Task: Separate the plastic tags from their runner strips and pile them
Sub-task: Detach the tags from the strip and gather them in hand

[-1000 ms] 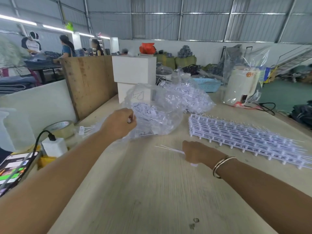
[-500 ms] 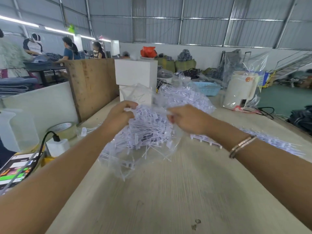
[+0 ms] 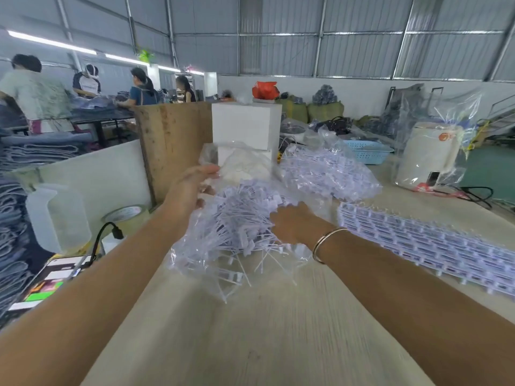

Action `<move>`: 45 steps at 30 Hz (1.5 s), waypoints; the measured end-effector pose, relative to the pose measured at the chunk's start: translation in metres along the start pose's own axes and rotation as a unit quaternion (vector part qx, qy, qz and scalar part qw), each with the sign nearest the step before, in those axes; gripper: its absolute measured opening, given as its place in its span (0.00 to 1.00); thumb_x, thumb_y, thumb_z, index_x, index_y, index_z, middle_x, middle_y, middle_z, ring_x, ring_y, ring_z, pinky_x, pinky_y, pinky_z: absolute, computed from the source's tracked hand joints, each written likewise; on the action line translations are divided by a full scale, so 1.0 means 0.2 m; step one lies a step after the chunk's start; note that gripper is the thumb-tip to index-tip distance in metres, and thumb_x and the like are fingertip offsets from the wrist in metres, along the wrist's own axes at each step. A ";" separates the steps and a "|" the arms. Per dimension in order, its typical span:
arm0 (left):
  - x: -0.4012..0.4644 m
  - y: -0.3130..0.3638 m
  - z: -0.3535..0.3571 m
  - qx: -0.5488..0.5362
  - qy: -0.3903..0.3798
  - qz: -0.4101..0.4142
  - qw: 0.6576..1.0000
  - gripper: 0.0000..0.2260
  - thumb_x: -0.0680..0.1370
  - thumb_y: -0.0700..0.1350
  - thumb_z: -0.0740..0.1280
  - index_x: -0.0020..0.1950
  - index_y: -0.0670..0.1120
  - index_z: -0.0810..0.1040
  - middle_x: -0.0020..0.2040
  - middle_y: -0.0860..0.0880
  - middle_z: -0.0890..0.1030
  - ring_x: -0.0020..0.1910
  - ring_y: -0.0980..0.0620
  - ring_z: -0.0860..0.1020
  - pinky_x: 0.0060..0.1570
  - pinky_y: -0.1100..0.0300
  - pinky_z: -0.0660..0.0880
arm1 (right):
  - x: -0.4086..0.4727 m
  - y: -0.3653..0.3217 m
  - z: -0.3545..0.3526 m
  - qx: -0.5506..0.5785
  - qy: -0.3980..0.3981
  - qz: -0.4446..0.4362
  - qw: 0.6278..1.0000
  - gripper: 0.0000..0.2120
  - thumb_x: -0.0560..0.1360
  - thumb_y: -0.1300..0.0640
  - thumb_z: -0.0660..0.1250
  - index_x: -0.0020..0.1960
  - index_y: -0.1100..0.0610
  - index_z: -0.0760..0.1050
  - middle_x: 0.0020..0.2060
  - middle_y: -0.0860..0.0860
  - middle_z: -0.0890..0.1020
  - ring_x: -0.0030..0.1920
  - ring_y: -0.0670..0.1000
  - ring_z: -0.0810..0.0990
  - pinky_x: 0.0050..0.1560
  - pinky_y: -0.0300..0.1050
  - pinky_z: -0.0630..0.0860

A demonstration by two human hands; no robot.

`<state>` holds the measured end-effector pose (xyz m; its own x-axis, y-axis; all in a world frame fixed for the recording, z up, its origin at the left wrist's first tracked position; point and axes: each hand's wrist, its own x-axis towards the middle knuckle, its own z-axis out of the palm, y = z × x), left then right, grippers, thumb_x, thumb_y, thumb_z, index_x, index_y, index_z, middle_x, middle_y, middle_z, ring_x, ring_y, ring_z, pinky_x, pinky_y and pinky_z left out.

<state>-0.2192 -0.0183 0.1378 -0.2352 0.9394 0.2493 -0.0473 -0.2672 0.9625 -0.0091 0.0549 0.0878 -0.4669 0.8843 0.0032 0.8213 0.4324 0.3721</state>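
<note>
The left hand (image 3: 192, 190) holds up the rim of a crinkled clear plastic bag (image 3: 195, 246), fingers curled on the film. The right hand (image 3: 292, 222) reaches into the bag's mouth among the loose white plastic tags (image 3: 239, 218); its fingers are buried in them, so its grip cannot be told. A thin metal bangle (image 3: 324, 242) circles that wrist. The bag sags onto the pale wooden surface (image 3: 264, 330), tag stems poking through its lower side. Right of the bag lies a flat stack of white runner strips with tags attached (image 3: 418, 240). Behind the bag sits a second clear bag of tags (image 3: 326, 168), and beyond that a blue perforated basket (image 3: 365, 150). Left of the bag are a roll of tape (image 3: 125, 214) and a phone with a lit screen (image 3: 50, 282).
</note>
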 end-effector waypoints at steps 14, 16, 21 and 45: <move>-0.18 -0.22 0.20 0.566 -0.246 0.081 0.783 0.05 0.76 0.51 0.65 0.47 0.51 0.75 0.48 0.53 0.76 0.49 0.53 0.75 0.51 0.57 0.73 | -0.30 -0.17 -0.08 0.158 -0.123 -0.075 0.977 0.13 0.78 0.62 0.56 0.55 0.63 0.76 0.52 0.58 0.79 0.48 0.56 0.75 0.45 0.45 0.70; -0.19 -0.23 0.23 0.523 -0.245 0.085 0.812 0.05 0.76 0.44 0.64 0.51 0.48 0.77 0.51 0.50 0.77 0.49 0.53 0.75 0.46 0.61 0.70 | -0.29 -0.27 -0.06 0.222 -0.124 -0.105 0.961 0.15 0.78 0.65 0.55 0.61 0.66 0.74 0.58 0.63 0.77 0.52 0.58 0.74 0.45 0.40 0.65; -0.19 -0.19 0.16 0.565 -0.271 0.104 0.773 0.15 0.76 0.42 0.62 0.62 0.48 0.74 0.60 0.49 0.72 0.58 0.51 0.72 0.55 0.58 0.70 | -0.29 -0.21 -0.02 0.272 -0.019 -0.113 0.955 0.15 0.74 0.67 0.58 0.59 0.62 0.76 0.56 0.58 0.78 0.58 0.58 0.75 0.56 0.48 0.70; -0.15 0.20 -0.15 0.592 -0.342 0.047 0.728 0.45 0.58 0.82 0.52 0.67 0.58 0.68 0.60 0.61 0.72 0.59 0.59 0.70 0.64 0.58 0.66 | -0.31 0.42 -0.37 0.199 0.177 0.220 0.938 0.19 0.81 0.51 0.51 0.51 0.59 0.78 0.52 0.59 0.79 0.50 0.60 0.77 0.51 0.52 0.75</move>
<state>-0.2431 -0.0627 0.1649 0.3743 0.9243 -0.0744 0.9033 -0.3453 0.2546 0.0645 0.0230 0.1868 -0.0751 0.9094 0.4090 0.9846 0.1327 -0.1141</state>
